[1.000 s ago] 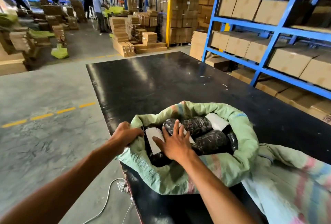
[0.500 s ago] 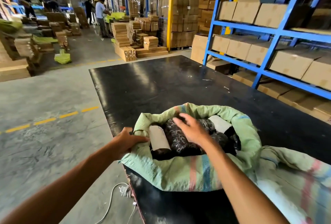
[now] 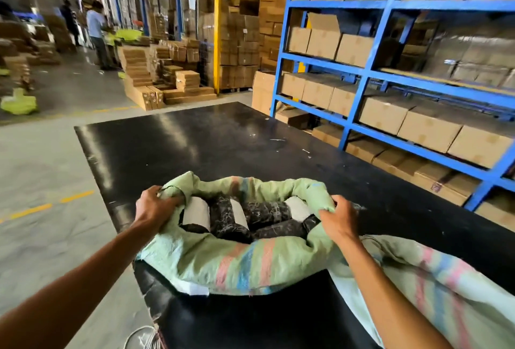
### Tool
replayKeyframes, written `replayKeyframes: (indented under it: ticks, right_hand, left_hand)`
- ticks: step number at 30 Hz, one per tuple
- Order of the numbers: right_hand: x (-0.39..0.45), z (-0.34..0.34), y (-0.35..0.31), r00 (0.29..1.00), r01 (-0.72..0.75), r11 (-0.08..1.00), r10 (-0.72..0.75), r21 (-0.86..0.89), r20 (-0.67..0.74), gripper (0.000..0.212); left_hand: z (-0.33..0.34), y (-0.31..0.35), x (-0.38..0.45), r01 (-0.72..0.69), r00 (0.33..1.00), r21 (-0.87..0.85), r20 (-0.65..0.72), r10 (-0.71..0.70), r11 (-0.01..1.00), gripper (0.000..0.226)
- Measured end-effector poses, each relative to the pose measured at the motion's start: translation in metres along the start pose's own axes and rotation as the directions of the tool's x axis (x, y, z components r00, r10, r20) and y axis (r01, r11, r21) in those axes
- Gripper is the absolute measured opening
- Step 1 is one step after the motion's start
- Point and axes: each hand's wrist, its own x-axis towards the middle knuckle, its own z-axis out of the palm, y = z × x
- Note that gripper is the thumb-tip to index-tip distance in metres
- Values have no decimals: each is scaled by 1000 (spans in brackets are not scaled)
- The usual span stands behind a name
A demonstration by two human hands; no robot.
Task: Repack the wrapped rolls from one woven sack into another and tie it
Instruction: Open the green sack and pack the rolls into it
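Sack (image 3: 239, 265) open on black desk (image 3: 195, 147), wrapped rolls (image 3: 245, 217) inside. Left hand (image 3: 154, 206) and right hand (image 3: 338, 216) each grip its rim; second sack (image 3: 446, 293) right, apparently emptied.

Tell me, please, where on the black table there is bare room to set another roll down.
The table is bare beyond the filled sack, from its far rim to the far edge beside the blue rack. The near strip under the sack is bare too. Crowded: the sack mouth, gripped by the left hand and right hand, and the second sack on the right.
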Motion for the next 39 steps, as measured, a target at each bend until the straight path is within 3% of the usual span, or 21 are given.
replayKeyframes:
  ticks: [3, 5, 8, 9, 11, 14, 17, 19, 21, 23, 25, 26, 29, 30, 31, 32, 34, 35, 37, 39]
  right_hand:
    - [7, 11, -9, 991, -39, 999, 35, 29, 130, 25]
    - [13, 15, -13, 952, -190, 977, 159, 96, 260, 26]
    - [21, 24, -5, 900, -389, 890, 312, 240, 304, 26]
    - [21, 29, -4, 882, -428, 867, 338, 256, 329, 23]
    - [26, 43, -10, 880, -414, 890, 339, 189, 333, 33]
    - [47, 34, -35, 977, -209, 974, 212, -87, 25, 34]
    - [66, -16, -43, 956, -254, 914, 187, -316, -227, 34]
    - [68, -39, -36, 931, -343, 845, 246, -411, -271, 31]
    - [66, -41, -35, 934, -352, 869, 303, -347, -189, 21]
    - [58, -29, -40, 928, -370, 920, 372, -127, -6, 26]
    - [46, -14, -45, 883, -445, 889, 417, 104, 216, 33]
    - [40, -6, -47, 858, -478, 859, 411, 185, 308, 34]
    - [26, 13, -46, 813, -477, 870, 382, 126, 439, 37]
    - [25, 17, -42, 818, -432, 901, 376, 34, 436, 37]
    - [26, 16, -40, 850, -353, 931, 360, -90, 385, 35]
    - [29, 11, -40, 901, -275, 931, 337, -242, 273, 32]
    - [35, -13, -43, 969, -242, 835, 238, -495, -72, 31]
    - [36, -31, -45, 956, -279, 783, 174, -555, -235, 35]
    - [36, -62, -43, 905, -336, 749, 89, -572, -415, 42]
    - [40, -77, -32, 884, -359, 813, 139, -458, -445, 40]
  left_hand:
    - [0, 16, 33, 40, 996, -170, 80, -27, 985, 31]
    - [-5, 18, 54, 200, 971, -268, 182, -154, 942, 25]
    - [-10, 1, 82, 390, 882, -213, 367, -297, 896, 37]
    - [-11, -1, 86, 378, 868, -155, 403, -291, 913, 34]
    - [-9, 0, 105, 226, 910, -51, 368, -192, 973, 21]
    - [1, 11, 137, -83, 977, 14, 200, 79, 996, 17]
    - [-1, 14, 165, -302, 950, 442, 71, 303, 845, 31]
    - [-4, 15, 178, -287, 957, 544, 135, 256, 788, 35]
    - [-7, 21, 184, -181, 959, 425, 277, 62, 887, 41]
    - [-8, 30, 187, -36, 870, 157, 492, -46, 987, 31]
    - [-7, 40, 184, 192, 718, -103, 692, -69, 976, 20]
    - [-6, 39, 184, 251, 654, -150, 755, -53, 956, 24]
    - [1, 25, 174, 251, 488, -5, 864, -122, 968, 43]
    - [6, 20, 171, 235, 478, 44, 865, -155, 971, 44]
    - [11, 18, 168, 185, 526, 57, 837, -148, 981, 42]
    - [14, 19, 167, 101, 628, 48, 771, -101, 994, 37]
    - [12, 23, 174, -141, 859, 58, 504, 93, 988, 27]
    - [6, 29, 180, -266, 916, 116, 338, 213, 957, 25]
    - [-8, 40, 188, -346, 937, 238, 125, 325, 907, 26]
    - [-12, 47, 189, -272, 962, 279, 68, 263, 921, 34]
